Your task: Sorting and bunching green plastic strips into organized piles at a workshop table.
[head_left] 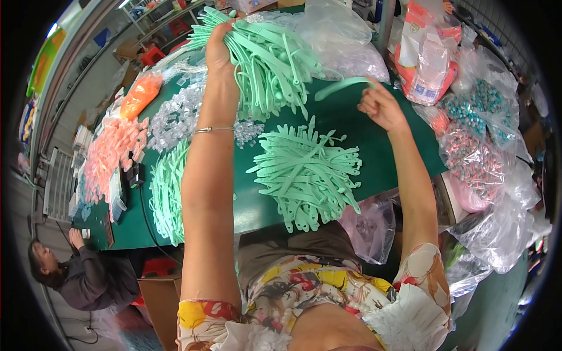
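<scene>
Gripping mint-green strap bundle [266,58], splayed, fanned

A clear plastic bag [339,35] of pale pieces slumps at twelve o'clock. At one o'clock lies a red-and-white printed pouch [424,55]. Clear bags of teal and pink beads [477,137] crowd two to three o'clock. An orange-filled bag [140,93] sits at ten o'clock.
</scene>
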